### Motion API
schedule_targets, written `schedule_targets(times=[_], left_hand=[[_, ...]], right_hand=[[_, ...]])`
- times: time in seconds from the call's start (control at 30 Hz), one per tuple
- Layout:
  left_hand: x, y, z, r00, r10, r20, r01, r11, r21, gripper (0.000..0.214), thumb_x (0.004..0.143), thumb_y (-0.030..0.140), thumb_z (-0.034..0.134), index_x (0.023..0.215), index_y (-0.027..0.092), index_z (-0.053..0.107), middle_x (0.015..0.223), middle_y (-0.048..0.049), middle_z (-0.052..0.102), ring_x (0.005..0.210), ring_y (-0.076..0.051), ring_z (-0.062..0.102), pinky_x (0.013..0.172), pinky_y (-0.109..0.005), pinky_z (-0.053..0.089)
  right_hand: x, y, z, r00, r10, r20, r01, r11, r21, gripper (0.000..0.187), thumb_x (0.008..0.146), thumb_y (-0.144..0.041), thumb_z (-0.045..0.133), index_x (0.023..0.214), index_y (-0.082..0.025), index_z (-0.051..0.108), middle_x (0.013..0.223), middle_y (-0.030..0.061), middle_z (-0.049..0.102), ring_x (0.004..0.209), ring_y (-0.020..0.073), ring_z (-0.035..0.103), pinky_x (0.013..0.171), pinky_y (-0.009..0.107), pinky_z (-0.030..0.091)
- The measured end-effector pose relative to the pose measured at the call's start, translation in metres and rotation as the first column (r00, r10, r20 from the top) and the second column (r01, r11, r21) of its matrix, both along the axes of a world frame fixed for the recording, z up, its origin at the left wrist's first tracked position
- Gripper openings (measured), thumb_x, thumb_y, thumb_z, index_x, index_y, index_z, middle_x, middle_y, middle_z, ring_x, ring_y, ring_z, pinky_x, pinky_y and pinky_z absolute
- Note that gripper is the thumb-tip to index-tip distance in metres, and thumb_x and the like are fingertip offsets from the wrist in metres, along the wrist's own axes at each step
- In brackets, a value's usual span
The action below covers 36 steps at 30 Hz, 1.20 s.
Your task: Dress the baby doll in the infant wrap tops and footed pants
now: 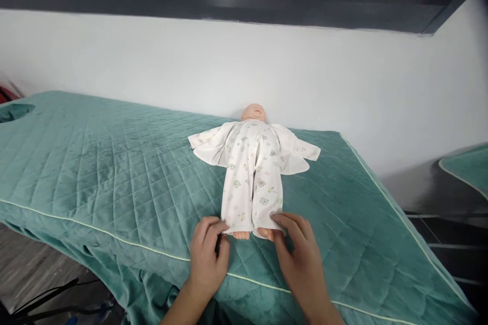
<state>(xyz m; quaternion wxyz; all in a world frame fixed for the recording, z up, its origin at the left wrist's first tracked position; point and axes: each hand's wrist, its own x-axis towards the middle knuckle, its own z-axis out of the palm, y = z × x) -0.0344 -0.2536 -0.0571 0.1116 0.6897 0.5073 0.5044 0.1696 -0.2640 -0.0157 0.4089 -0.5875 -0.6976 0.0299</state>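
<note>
A: Where's the doll (253,110)?
B: On its back on the bed (114,172), towards the right end, head by the far edge along the wall (152,56), feet (241,235) pointing to the near edge.
A: And the hands?
B: The left hand (209,254) pinches the outer corner of one hem of the trousers (263,188); the right hand (301,251) pinches the other hem, its thumb close to a foot.
A: What could go wrong?
B: A hard pull towards the near edge could drag the whole doll along. An uneven one could twist the legs, and the right fingers might catch toes with the cloth.
A: The shirt (213,142)?
B: Its sleeves spread sideways; loose cloth like that could bunch if the doll slides. I can't tell whether arms fill them.
</note>
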Motion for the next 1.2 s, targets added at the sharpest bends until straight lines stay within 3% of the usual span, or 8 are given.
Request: schedule_targets(times=[0.3, 0.63, 0.93, 1.07, 1.2], left_hand=[[-0.002, -0.001, 0.001, 0.999, -0.023, 0.037, 0.023, 1.0, 0.005, 0.018, 0.09, 0.008, 0.049, 0.098, 0.02, 0.059, 0.094, -0.0037, 0.061, 0.086, -0.016, 0.061, 0.073, -0.029, 0.051], [-0.004, 0.0, 0.001, 0.99, -0.107, 0.086, 0.106, 0.994, 0.021, 0.019, 0.09, 0.003, 0.049, 0.099, 0.019, 0.056, 0.094, -0.0019, 0.059, 0.086, -0.013, 0.058, 0.074, -0.025, 0.048], [-0.011, -0.002, 0.002, 0.967, -0.193, 0.167, 0.206, 0.976, -0.063, 0.018, 0.095, 0.011, 0.051, 0.104, 0.022, 0.062, 0.103, -0.0035, 0.059, 0.098, -0.014, 0.06, 0.085, -0.027, 0.05], [-0.017, 0.031, 0.01, 0.983, -0.043, 0.179, 0.078, 0.977, -0.197, 0.014, 0.099, 0.019, 0.049, 0.1, 0.022, 0.063, 0.101, -0.0033, 0.064, 0.095, -0.015, 0.062, 0.084, -0.029, 0.052], [-0.019, 0.101, 0.019, 0.986, -0.019, -0.169, -0.013, 0.983, -0.181, 0.03, 0.097, 0.018, 0.047, 0.123, 0.018, 0.063, 0.126, -0.011, 0.065, 0.125, -0.025, 0.056, 0.111, -0.045, 0.046]], right_hand=[[-0.006, -0.018, 0.022, 0.994, 0.107, -0.002, -0.106, 0.992, 0.062, 0.019, 0.096, -0.011, 0.054, 0.108, -0.023, 0.062, 0.103, 0.0058, 0.06, 0.091, 0.0147, 0.063, 0.074, 0.026, 0.053], [-0.001, -0.022, -0.003, 0.989, 0.132, 0.06, -0.135, 0.99, 0.036, 0.022, 0.096, -0.01, 0.055, 0.115, -0.02, 0.06, 0.108, 0.008, 0.057, 0.098, 0.0159, 0.059, 0.081, 0.029, 0.053], [0.009, -0.028, -0.002, 0.989, 0.133, -0.07, -0.13, 0.99, 0.044, 0.019, 0.099, -0.015, 0.054, 0.116, -0.021, 0.06, 0.113, 0.0074, 0.059, 0.104, 0.0165, 0.06, 0.086, 0.029, 0.052], [0.032, -0.003, -0.007, 0.997, 0.054, -0.057, -0.051, 0.998, 0.047, 0.016, 0.099, -0.016, 0.052, 0.112, -0.022, 0.061, 0.111, 0.0069, 0.061, 0.104, 0.017, 0.061, 0.089, 0.03, 0.053], [0.058, 0.061, -0.018, 0.992, -0.026, 0.12, 0.022, 0.999, 0.031, 0.029, 0.094, -0.011, 0.048, 0.121, -0.016, 0.06, 0.123, 0.0135, 0.061, 0.116, 0.0252, 0.059, 0.102, 0.045, 0.052]])
